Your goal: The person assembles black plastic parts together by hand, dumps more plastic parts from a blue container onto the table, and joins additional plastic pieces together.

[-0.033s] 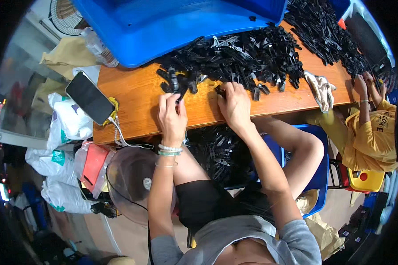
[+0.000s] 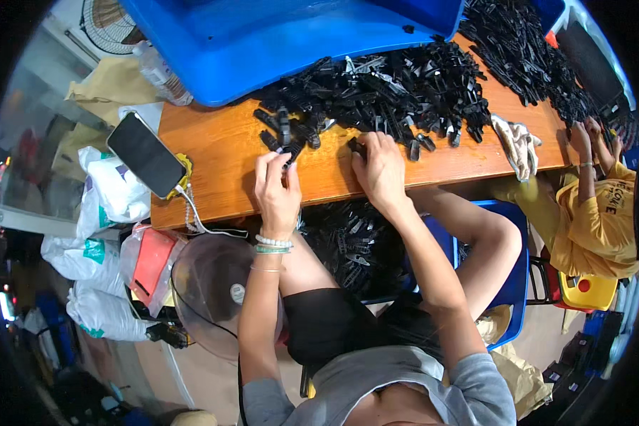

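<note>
Brown wooden table [image 2: 220, 156] spans the upper part of my head view, the one feed I have, with a blue tub [image 2: 227, 71] at its far side, a phone [image 2: 145, 157] by its left end and a cloth [image 2: 517, 145] on its near edge to the right. In front of the tub I see a heap of small black parts [image 2: 390, 96]. Further right, a person in a yellow shirt [image 2: 607, 213] has hands by another dark pile [image 2: 525, 64].

The two hands I follow are apart, both over the near edge. The right hand [image 2: 382, 170] appears pinched on a short dark part [image 2: 357, 147], which juts out on its left side. The left hand [image 2: 277, 190] is curled at a second dark part [image 2: 291, 153], just beside some loose ones; whether it grips or merely touches, I cannot tell.

I judge the step in hand to be handling parts singly beside the heap. As I read it, the next move calls for a light, exact left-hand pinch that leaves neighbouring pieces undisturbed.
</note>
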